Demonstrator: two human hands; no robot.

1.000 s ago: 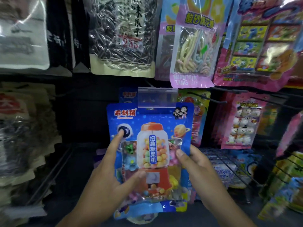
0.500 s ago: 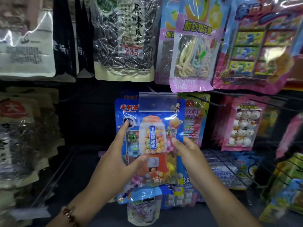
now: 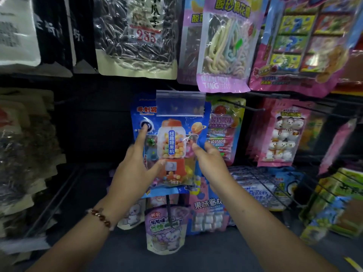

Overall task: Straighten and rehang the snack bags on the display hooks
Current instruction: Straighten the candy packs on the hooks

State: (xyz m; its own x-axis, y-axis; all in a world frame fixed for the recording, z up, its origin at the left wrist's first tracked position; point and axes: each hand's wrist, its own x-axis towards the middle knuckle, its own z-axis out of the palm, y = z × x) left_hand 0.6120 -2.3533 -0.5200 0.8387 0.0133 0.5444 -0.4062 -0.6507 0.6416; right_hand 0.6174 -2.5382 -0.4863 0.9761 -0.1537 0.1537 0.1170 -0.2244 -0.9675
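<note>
A blue candy bag (image 3: 198, 130) printed with a red gumball machine hangs upright in the middle of the rack. Its top edge lies behind a clear price-tag holder (image 3: 180, 103) at the end of a display hook. My left hand (image 3: 135, 165) holds the bag's left side, index finger stretched up its front and thumb pressed on the lower front. At the bag's right edge my right hand (image 3: 210, 163) pinches it, thumb in front and the fingers hidden behind. Whether the bag's hole sits on the hook is hidden.
A sunflower seed bag (image 3: 135, 36) and a pink sour-candy bag (image 3: 225, 48) hang above. A yoghurt-candy bag (image 3: 225, 130) and pink marshmallow bags (image 3: 282, 134) hang to the right. A purple bag (image 3: 167, 228) hangs below, and a wire basket (image 3: 275, 185) juts out lower right.
Both hands have carried the blue bag away from me toward the rack, and its top has gone up behind the clear tag holder. My arms are stretched further forward.
</note>
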